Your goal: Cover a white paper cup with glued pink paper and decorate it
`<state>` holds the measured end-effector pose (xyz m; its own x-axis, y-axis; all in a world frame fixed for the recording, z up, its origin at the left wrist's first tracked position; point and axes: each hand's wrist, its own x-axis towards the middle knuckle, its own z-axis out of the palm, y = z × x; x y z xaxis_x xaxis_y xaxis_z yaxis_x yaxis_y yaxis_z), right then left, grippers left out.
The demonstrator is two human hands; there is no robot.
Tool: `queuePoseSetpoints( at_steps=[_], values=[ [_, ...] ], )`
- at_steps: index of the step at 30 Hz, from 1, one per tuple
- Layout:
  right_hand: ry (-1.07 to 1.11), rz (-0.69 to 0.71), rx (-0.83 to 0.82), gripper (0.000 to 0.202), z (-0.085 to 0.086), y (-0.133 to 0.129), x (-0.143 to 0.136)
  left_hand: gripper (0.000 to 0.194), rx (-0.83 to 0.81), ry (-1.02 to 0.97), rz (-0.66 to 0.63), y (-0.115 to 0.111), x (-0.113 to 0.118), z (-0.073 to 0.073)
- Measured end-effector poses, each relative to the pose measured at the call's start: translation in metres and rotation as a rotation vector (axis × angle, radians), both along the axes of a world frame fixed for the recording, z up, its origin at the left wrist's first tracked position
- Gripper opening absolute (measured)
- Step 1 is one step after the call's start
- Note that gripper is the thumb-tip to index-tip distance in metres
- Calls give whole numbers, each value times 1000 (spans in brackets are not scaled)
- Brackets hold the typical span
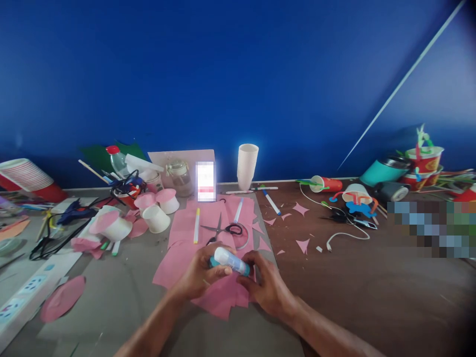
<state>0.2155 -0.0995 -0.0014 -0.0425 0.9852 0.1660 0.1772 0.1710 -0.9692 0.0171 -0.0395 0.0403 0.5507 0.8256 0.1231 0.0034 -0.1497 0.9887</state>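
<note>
A glue stick (234, 262), with a white end, a printed blue-and-white body and a teal end, is held between my two hands above pink paper sheets (182, 223). My left hand (206, 267) is closed around its white end, and a small teal piece (213, 262) shows by the fingers. At the teal end, my right hand (266, 282) pinches with thumb and fingers. Just beyond the hands lie open black-handled scissors (220, 229), a yellow-ended marker (197, 226) and a white marker (238, 210).
White paper cups with pink tops (111, 224) stand left of the sheets, near a power strip (28, 292). A white cup stack (247, 166) rises at the back by a glass jar (180, 176). Pink scraps (303, 245) and a white cable (347, 234) lie rightward.
</note>
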Motion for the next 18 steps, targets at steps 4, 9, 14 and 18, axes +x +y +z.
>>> queuePoseSetpoints(
  at_steps=[4,9,14,18],
  values=[
    [312,379,-198,55,7,7,9,41,2,2,-67,1,-4,0],
    [229,499,-292,46,5,9,10,44,10,25,-115,-1,-5,0],
    [-199,52,6,29,1,3,4,44,45,89,-38,-1,-2,-3],
    [-22,381,-82,41,10,7,13,46,11,70,-66,1,-3,-2]
  ],
)
